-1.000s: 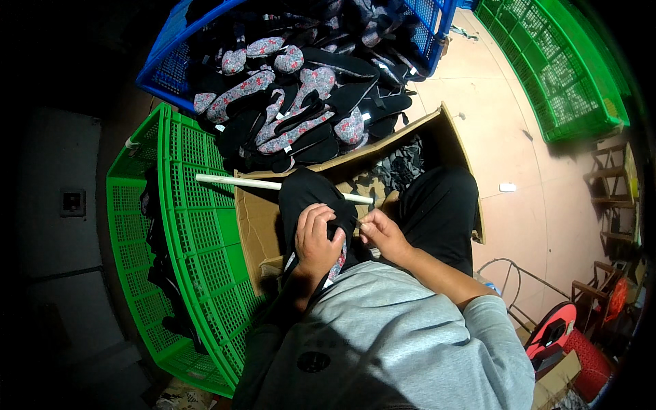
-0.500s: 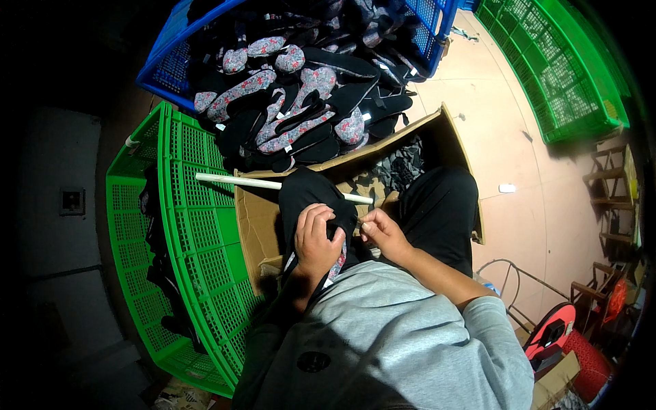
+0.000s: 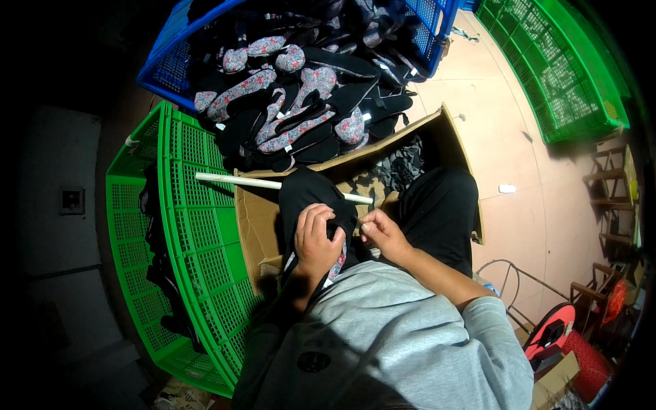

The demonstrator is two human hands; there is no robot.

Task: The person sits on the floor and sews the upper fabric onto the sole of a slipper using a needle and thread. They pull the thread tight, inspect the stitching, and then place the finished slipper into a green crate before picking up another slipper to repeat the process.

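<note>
My left grip (image 3: 317, 240) was clamped on the floral cloth (image 3: 336, 268), which slanted back toward me; just rightward, my right grip (image 3: 377, 229) was pinched together, contents unclear.

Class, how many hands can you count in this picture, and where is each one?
2: the left hand over the left thigh, the right hand just to its right. No others show.

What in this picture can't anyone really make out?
All in the head view:
Patterned cloth: partly hidden beneath the left hand.
Right hand: anything between its fingertips is too small to identify.
White pole: middle hidden behind the left knee.
Blue crate: cut off by the top edge.
</note>
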